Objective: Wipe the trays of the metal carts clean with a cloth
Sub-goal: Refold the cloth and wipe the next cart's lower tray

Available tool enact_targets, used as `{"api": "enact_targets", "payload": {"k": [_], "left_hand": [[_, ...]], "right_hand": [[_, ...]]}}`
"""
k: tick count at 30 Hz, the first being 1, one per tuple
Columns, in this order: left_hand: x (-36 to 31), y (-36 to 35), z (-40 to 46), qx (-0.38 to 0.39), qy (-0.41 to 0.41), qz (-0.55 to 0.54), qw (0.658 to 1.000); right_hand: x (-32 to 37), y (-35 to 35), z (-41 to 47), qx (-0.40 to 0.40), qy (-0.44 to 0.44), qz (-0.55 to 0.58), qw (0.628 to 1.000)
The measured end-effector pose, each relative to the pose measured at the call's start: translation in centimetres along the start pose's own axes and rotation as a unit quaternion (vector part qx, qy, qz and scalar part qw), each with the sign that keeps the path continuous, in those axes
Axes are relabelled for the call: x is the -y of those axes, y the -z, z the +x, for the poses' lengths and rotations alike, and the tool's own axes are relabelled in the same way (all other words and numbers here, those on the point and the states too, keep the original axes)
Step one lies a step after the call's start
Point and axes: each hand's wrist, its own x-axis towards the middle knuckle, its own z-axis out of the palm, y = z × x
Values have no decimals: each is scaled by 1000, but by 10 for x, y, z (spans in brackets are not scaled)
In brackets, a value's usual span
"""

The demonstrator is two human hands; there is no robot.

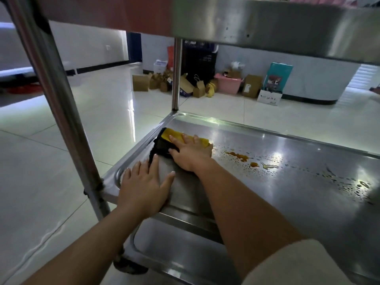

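A steel cart's middle tray (298,202) fills the right of the head view. Brown liquid spots and droplets (238,156) lie across its middle and trail off to the right. A yellow and black cloth (164,140) rests near the tray's far left corner. My right hand (190,153) presses flat on the cloth, fingers spread over it. My left hand (145,186) lies flat and open on the tray's near left corner, touching the metal just beside the cloth's black edge.
The upper tray (267,23) hangs close overhead. Steel posts stand at the near left (61,120) and the far corner (176,75). A lower tray (174,247) shows below. Cardboard boxes, paper bags, a pink bin (228,83) and a dark crate sit by the far wall.
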Motion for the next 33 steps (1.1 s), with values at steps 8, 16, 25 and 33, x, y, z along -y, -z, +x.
{"api": "enact_targets", "payload": {"k": [8, 16, 25, 33], "left_hand": [[2, 1, 1, 32, -42, 25, 998], [-26, 11, 3, 61, -100, 112, 987], [-52, -11, 5, 19, -104, 28, 994], [-47, -18, 14, 18, -103, 33, 994]], "right_hand": [[-62, 21, -32, -23, -137, -12, 990], [-78, 9, -125, -123, 7, -162, 979], [-98, 0, -115, -73, 103, -16, 992], [-83, 15, -47, -8, 6, -27, 1000]]}}
